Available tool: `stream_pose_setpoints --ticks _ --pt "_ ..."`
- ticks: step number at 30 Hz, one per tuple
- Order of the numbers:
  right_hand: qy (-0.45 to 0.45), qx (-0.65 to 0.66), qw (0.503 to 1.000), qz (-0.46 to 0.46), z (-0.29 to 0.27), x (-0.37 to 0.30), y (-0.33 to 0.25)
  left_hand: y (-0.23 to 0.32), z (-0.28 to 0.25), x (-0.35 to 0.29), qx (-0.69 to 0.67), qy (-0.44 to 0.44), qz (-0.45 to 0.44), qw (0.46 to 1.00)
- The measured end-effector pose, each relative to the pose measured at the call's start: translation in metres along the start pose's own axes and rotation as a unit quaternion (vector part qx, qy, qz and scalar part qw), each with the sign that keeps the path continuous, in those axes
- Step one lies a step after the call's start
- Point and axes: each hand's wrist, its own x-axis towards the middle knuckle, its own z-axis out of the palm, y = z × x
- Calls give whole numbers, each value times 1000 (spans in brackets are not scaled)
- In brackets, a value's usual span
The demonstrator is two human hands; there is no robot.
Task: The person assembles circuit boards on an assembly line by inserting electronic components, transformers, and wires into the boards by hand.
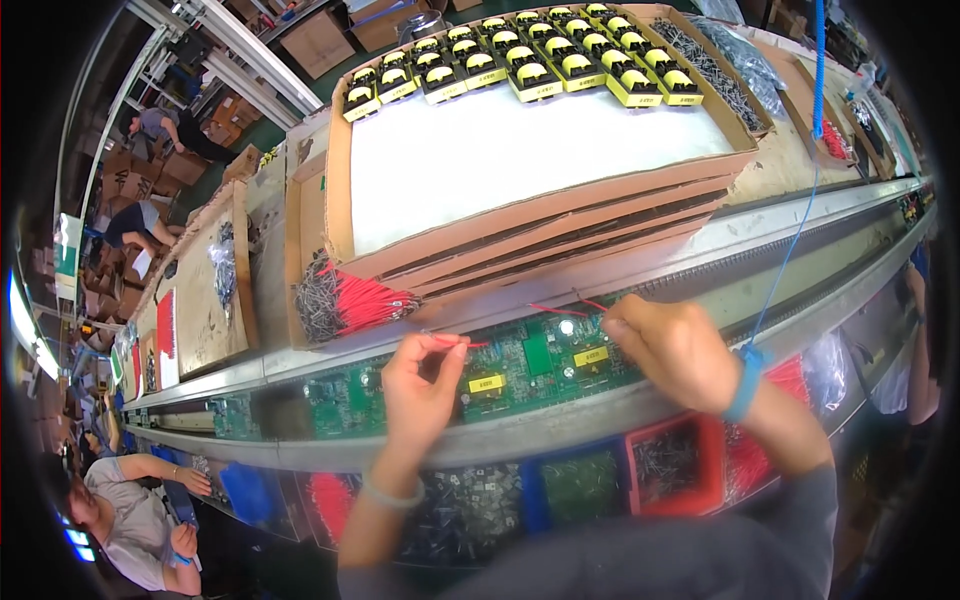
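My left hand [420, 390] pinches a short red wire [462, 343] between thumb and fingertips, over the near-left part of a green circuit board [540, 357]. My right hand [685, 350], a blue band round its wrist, is closed above the board's right side. Another red wire [592, 303] runs out from its fingertips, whose grip is partly hidden. One more red wire [548, 309] stands out at the board's far edge. Two yellow components [487, 384] and several small parts sit on the board, which lies in a metal conveyor rail [560, 405].
Stacked cardboard trays [560, 215] stand beyond the rail; black-and-yellow transformers [535, 80] fill the top tray's far side. A bundle of red wires [365, 302] lies left of them. Along the near side are bins of small parts, one a red bin [712, 465]. A co-worker [135, 510] is at lower left.
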Motion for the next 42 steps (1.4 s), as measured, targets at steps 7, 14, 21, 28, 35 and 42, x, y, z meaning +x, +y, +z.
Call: stream_pose_setpoints --ticks 7,14,21,28,35,42 --pt "9 61 998 -28 2 -2 -12 6 -1 2 160 0 87 983" --pt "-28 94 988 -120 30 24 -22 18 -26 -10 261 16 62 963" --pt "14 59 990 -124 64 47 -7 13 -143 -119 435 116 2 893" --pt "25 31 989 -142 70 51 -9 -22 -179 -188 509 55 27 859" --pt "26 15 989 -145 71 49 -8 -15 -189 -182 492 30 -30 869" --pt "26 12 988 -152 70 49 -9 -20 -196 -181 500 21 2 866"
